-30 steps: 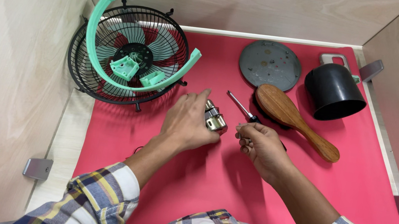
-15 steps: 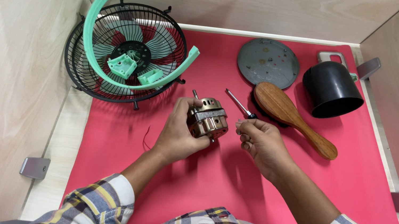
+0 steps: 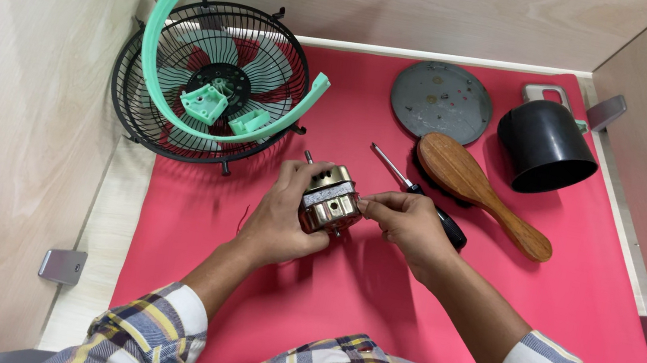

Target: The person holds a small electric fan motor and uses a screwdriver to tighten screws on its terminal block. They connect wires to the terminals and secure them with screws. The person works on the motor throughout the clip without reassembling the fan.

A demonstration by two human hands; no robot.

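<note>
Partly hidden: motor (image 3: pixel 328 206) in left hand (image 3: pixel 282 217) (underside unseen).

Motor (image 3: pixel 328 205) mid-mat (image 3: pixel 586 287), between both hands. Fan cage (image 3: pixel 213 84) at far-left corner; disc (image 3: pixel 442 101) at far edge; cup (image 3: pixel 545 147) far right; brush (image 3: pixel 480 190) and screwdriver (image 3: pixel 395 170) before disc.

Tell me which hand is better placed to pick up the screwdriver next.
The right hand, most likely. It lies directly over the screwdriver, whose black handle shows just beyond its knuckles, and only its fingertips pinch the fan motor. The left hand is wrapped around the motor, supporting it.
</note>
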